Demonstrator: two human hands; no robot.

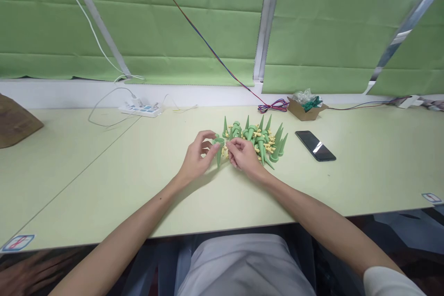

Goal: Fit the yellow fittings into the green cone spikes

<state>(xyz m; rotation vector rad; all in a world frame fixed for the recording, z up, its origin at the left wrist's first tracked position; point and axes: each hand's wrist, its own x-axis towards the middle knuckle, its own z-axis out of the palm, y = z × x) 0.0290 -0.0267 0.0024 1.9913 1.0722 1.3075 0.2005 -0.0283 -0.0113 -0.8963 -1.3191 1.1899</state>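
From the head camera, I have both hands in sight over the pale table (121, 185), close together and a little far of its middle. My left hand (200, 156) holds a green cone (219, 141) between thumb and fingers, its wide, ring-like end up and its point down towards the tabletop. The cone sits at the right side of that hand, at the fingertips, so it lies between the two hands. My right hand (243, 153) is narrow, thumb and fingers drawn together just to the right of the cone's ring; I cannot tell from here whether a small piece is pinched in it.

Just beyond the right hand, and to its right, I see a loose heap of green cones (251, 131), some standing point up, others tipped or lying. Small yellow pieces (271, 148) are scattered among them. To the right of the heap, apart from it, a black phone (315, 145) lies flat.

Along the far side I make out a cardboard box (302, 112) with clear plastic and something dark green in it, and just left of that a coiled red and blue cable (274, 106). Farther left a white power strip (142, 110) rests on the table, with green blinds (180, 37) behind.
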